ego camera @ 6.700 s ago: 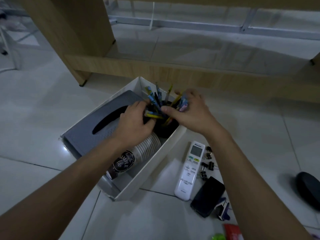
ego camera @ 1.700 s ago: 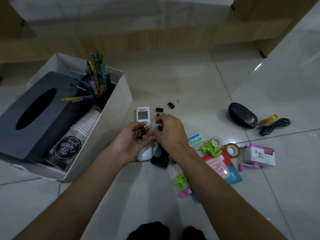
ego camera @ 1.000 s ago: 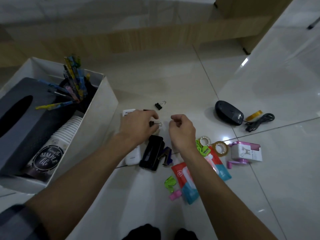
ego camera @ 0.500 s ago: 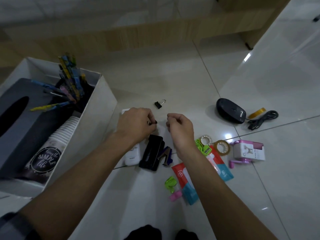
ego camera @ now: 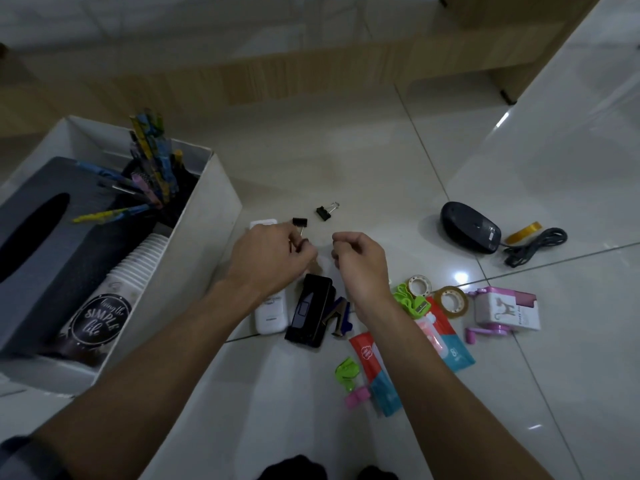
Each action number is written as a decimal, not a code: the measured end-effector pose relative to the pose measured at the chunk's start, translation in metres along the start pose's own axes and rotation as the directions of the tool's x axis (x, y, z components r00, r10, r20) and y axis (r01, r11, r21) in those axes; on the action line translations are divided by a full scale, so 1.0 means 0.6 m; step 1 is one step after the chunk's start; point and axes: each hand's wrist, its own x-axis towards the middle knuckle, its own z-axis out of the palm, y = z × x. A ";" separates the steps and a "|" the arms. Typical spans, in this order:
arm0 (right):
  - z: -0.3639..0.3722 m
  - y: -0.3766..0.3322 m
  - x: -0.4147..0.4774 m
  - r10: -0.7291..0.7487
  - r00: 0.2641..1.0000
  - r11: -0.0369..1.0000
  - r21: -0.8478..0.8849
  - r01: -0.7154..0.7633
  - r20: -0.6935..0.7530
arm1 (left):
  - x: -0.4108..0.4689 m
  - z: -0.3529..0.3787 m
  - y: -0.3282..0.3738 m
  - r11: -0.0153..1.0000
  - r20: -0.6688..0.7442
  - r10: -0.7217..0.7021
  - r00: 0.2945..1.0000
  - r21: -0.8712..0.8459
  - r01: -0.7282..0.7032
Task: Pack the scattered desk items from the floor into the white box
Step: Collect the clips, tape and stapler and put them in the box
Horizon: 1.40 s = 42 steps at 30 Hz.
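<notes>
- Nearest the camera, on the floor (ego camera: 346, 161) tiles, lie a green clip (ego camera: 347, 370) and a small pink piece (ego camera: 357, 400), beside a red-and-teal packet (ego camera: 375, 372) that the right forearm partly covers.
- A second packet (ego camera: 446, 344), pink and teal, lies just right of that forearm.
- Between the two forearms a black phone (ego camera: 309, 313) lies face up, touching a white remote (ego camera: 271, 315) on its left; a dark staple remover (ego camera: 337, 315) sits against its right edge.
- To the right, a green sharpener (ego camera: 412, 301), a clear tape roll (ego camera: 419, 285) and a brown tape roll (ego camera: 451, 301) cluster together, with a pink-and-white dispenser (ego camera: 505, 310) just beyond them.
- The left hand (ego camera: 270, 258) is curled shut over the top of the remote, thumb and forefinger pinching the wire handle of a black binder clip (ego camera: 299, 222); dark bits inside the fist look like more clips, though I cannot tell for sure.
- The right hand (ego camera: 360, 261) is loosely fisted just beside it, apart from it; whether it grips anything I cannot tell.
- A second binder clip (ego camera: 323, 213) lies on the tile just past the hands.
- Farther right, a black mouse (ego camera: 471, 232) rests with its coiled cable (ego camera: 535, 245) and a yellow tape strip (ego camera: 523, 232) close by.
- The white box (ego camera: 207, 216) stands at the left, touching the remote's side. It holds a grey tissue box (ego camera: 38, 237), a sleeve of paper cups (ego camera: 114, 289) along its near-right wall, and a black pen holder (ego camera: 156, 188) full of pens at its far corner.
- A wooden desk base (ego camera: 311, 64) runs along the far edge of the floor.
</notes>
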 end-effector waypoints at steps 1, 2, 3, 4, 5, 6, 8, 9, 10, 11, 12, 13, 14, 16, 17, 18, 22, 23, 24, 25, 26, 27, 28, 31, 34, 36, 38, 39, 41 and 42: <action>0.000 -0.002 0.001 -0.008 1.000 1.000 -0.009 0.008 0.007 | -0.003 -0.007 0.004 0.990 -0.037 -0.048 0.998 -0.132 0.043; 0.000 -0.004 0.002 -0.030 0.999 0.999 -0.029 0.031 0.016 | -0.006 -0.012 0.006 0.957 -0.039 -0.124 0.992 -0.270 0.109; 0.002 -0.008 0.004 -0.081 0.996 0.993 -0.078 0.083 0.027 | -0.008 -0.019 0.008 0.900 -0.013 -0.217 0.976 -0.391 0.194; 0.005 -0.012 0.006 -0.168 0.985 0.973 -0.154 0.173 0.048 | -0.009 -0.024 0.006 0.817 0.036 -0.316 0.948 -0.498 0.291; 0.010 -0.017 0.010 -0.274 0.958 0.928 -0.235 0.287 0.089 | -0.009 -0.028 0.003 0.695 0.115 -0.404 0.908 -0.606 0.386; 0.018 -0.020 0.017 -0.375 0.913 0.860 -0.308 0.408 0.160 | -0.011 -0.030 -0.002 0.536 0.214 -0.466 0.858 -0.704 0.467; 0.039 -0.025 0.030 -0.461 0.802 0.675 -0.437 0.595 0.379 | -0.015 -0.034 -0.013 0.198 0.407 -0.493 0.769 -0.808 0.555; 0.050 -0.028 0.035 -0.429 0.762 0.574 -0.506 0.644 0.484 | -0.019 -0.036 -0.018 0.073 0.466 -0.480 0.743 -0.823 0.563; 0.059 -0.032 0.039 -0.382 0.735 0.473 -0.565 0.676 0.560 | -0.022 -0.038 -0.022 -0.009 0.499 -0.463 0.732 -0.829 0.559; 0.066 -0.036 0.041 -0.343 0.722 0.387 -0.610 0.692 0.601 | -0.024 -0.040 -0.027 -0.061 0.517 -0.448 0.729 -0.832 0.552; 0.071 -0.039 0.043 -0.324 0.721 0.332 -0.640 0.693 0.612 | -0.025 -0.042 -0.030 -0.103 0.531 -0.431 0.730 -0.832 0.545; 0.072 -0.041 0.043 -0.322 0.726 0.319 -0.652 0.688 0.608 | -0.026 -0.045 -0.032 -0.148 0.547 -0.409 0.731 -0.830 0.538; 0.073 -0.041 0.043 -0.323 0.735 0.342 -0.651 0.678 0.596 | -0.024 -0.047 -0.035 -0.198 0.564 -0.383 0.732 -0.824 0.531; 0.071 -0.039 0.038 -0.367 0.774 0.460 -0.622 0.633 0.516 | -0.020 -0.049 -0.037 -0.281 0.585 -0.343 0.735 -0.811 0.514; 0.068 -0.039 0.036 -0.428 0.793 0.528 -0.593 0.609 0.433 | -0.017 -0.050 -0.037 -0.302 0.585 -0.337 0.738 -0.809 0.504; 0.066 -0.041 0.037 -0.500 0.801 0.580 -0.560 0.592 0.330 | -0.013 -0.049 -0.037 -0.305 0.582 -0.338 0.739 -0.811 0.499; 0.074 -0.064 0.063 -0.511 0.790 0.527 -0.603 0.599 0.339 | -0.001 -0.040 -0.035 -0.266 0.579 -0.337 0.743 -0.815 0.515; 0.081 -0.067 0.070 -0.446 0.781 0.414 -0.673 0.612 0.436 | 0.001 -0.038 -0.033 -0.266 0.582 -0.331 0.743 -0.813 0.518; 0.088 -0.067 0.074 -0.393 0.765 0.288 -0.722 0.630 0.510 | 0.002 -0.035 -0.032 -0.268 0.584 -0.326 0.744 -0.811 0.519; 0.094 -0.066 0.075 -0.371 0.748 0.195 -0.741 0.642 0.550 | 0.003 -0.033 -0.030 -0.267 0.586 -0.324 0.743 -0.810 0.522; 0.097 -0.063 0.077 -0.366 0.745 0.169 -0.747 0.643 0.558 | 0.004 -0.031 -0.028 -0.262 0.588 -0.324 0.742 -0.809 0.526; 0.098 -0.063 0.077 -0.373 0.749 0.177 -0.750 0.637 0.547 | 0.004 -0.029 -0.027 -0.255 0.588 -0.325 0.741 -0.809 0.530; 0.096 -0.062 0.076 -0.383 0.756 0.196 -0.753 0.628 0.531 | 0.004 -0.028 -0.026 -0.248 0.589 -0.325 0.740 -0.808 0.534; 0.087 -0.060 0.075 -0.406 0.792 0.354 -0.720 0.597 0.456 | 0.004 -0.027 -0.029 -0.255 0.590 -0.329 0.737 -0.807 0.532; 0.070 -0.068 0.070 -0.403 0.869 0.646 -0.584 0.492 0.286 | 0.006 -0.028 -0.031 -0.270 0.592 -0.326 0.737 -0.806 0.528; 0.052 -0.079 0.076 -0.410 0.904 0.809 -0.409 0.421 0.120 | 0.008 -0.030 -0.032 -0.277 0.596 -0.319 0.737 -0.802 0.529; 0.033 -0.089 0.091 -0.460 0.888 0.823 -0.371 0.430 0.010 | 0.009 -0.030 -0.032 -0.285 0.600 -0.316 0.735 -0.799 0.529; 0.028 -0.091 0.098 -0.498 0.867 0.783 -0.420 0.458 0.016 | 0.009 -0.030 -0.032 -0.288 0.601 -0.316 0.734 -0.798 0.529; 0.028 -0.089 0.113 -0.529 0.838 0.656 -0.562 0.504 0.134 | 0.010 -0.029 -0.031 -0.291 0.605 -0.311 0.733 -0.795 0.532; 0.034 -0.082 0.117 -0.518 0.827 0.563 -0.641 0.522 0.218 | 0.010 -0.029 -0.030 -0.293 0.608 -0.308 0.732 -0.793 0.535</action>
